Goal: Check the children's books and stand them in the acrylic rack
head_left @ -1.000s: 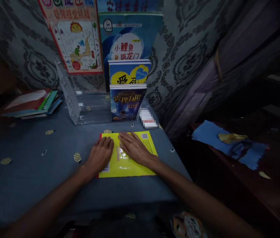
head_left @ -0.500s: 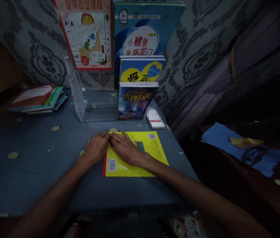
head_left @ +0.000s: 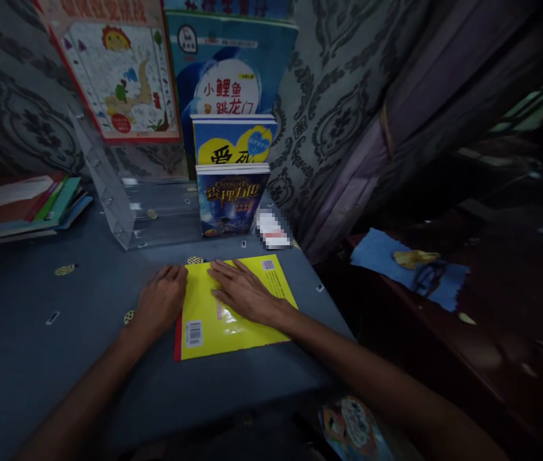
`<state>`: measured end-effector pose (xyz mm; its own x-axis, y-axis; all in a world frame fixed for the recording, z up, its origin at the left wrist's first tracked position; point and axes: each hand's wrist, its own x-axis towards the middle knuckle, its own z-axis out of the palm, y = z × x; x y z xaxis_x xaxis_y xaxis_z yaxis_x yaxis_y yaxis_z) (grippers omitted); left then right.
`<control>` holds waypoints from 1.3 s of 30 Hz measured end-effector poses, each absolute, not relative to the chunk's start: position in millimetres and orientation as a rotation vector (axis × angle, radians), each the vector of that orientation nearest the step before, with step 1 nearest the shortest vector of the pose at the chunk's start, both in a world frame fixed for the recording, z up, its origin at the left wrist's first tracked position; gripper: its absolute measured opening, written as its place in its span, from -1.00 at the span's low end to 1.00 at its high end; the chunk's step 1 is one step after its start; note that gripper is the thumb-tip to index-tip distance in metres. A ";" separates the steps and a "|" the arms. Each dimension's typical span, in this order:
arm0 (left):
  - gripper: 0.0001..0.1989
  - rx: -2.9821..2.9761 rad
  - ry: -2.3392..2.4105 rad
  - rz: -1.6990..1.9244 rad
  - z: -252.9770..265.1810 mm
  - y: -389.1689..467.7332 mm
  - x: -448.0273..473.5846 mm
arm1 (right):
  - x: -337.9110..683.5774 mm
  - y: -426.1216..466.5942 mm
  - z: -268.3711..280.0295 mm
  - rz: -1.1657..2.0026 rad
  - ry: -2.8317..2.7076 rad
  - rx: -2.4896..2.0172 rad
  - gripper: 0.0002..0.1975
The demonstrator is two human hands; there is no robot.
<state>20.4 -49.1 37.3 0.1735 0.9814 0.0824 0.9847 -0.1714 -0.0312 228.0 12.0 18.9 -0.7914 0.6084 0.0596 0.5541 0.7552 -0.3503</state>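
A yellow book (head_left: 252,333) with a red spine lies flat on the cloth-covered table, its barcode side up. My left hand (head_left: 163,298) is closed, its curled fingertips at the upper part of the spine edge; the thumb is hidden. Across the upper middle of the cover rests my right hand (head_left: 243,291), palm down, fingers stretched out and a little spread. It covers part of the printed picture.
Behind the book stands a clear acrylic rack (head_left: 122,218) holding upright books, with a dark blue book (head_left: 233,202) in front. A stack of books (head_left: 22,205) lies at the left. A blurred white item (head_left: 272,229) sits by the rack. A blue cloth (head_left: 372,250) lies at right.
The view has turned to the right. My hands, close together at the book's upper left before, are now apart, the left at the spine and the right farther over the cover.
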 end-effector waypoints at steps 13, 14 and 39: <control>-0.75 -2.330 -1.993 -0.082 36.8 -47.1 22.2 | 343.2 34.2 -8.8 0.341 -2.425 -1.181 -0.59; -0.75 -2.325 -1.975 -0.086 36.0 -47.0 22.2 | 344.9 35.2 -10.2 0.358 -2.408 -1.180 -0.59; -0.60 -2.994 -1.189 -0.294 23.4 1.3 140.8 | 351.5 46.4 -17.8 0.556 -2.294 -1.134 -0.49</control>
<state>140.8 1.3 23.4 0.7138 0.6875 0.1334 0.6706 -0.7259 0.1528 351.5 46.4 -17.8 -0.5162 0.8142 0.2657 0.6023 0.5656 -0.5633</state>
